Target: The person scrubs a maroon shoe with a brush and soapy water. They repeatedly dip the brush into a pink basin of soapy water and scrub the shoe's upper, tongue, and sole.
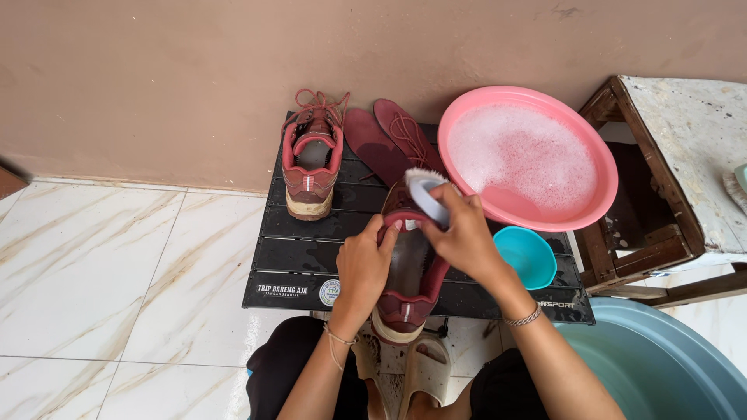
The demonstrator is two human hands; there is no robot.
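The left hand (364, 260) grips the red shoe (410, 292) (on the black table (303, 253)); the right hand (467, 233) clasps a brush (426, 190) above it.

I see a second maroon shoe (311, 167) standing on the black slatted table (311, 257), with two insoles (387, 140) beside it. A pink basin of suds (527, 158) and a small teal bowl (527, 255) sit nearby. A worn wooden stool (685, 155) stands by the wall, a large grey-blue tub (661, 365) below it.

Maroon shoe (410, 292) flat on black table; white brush (426, 193) over tongue
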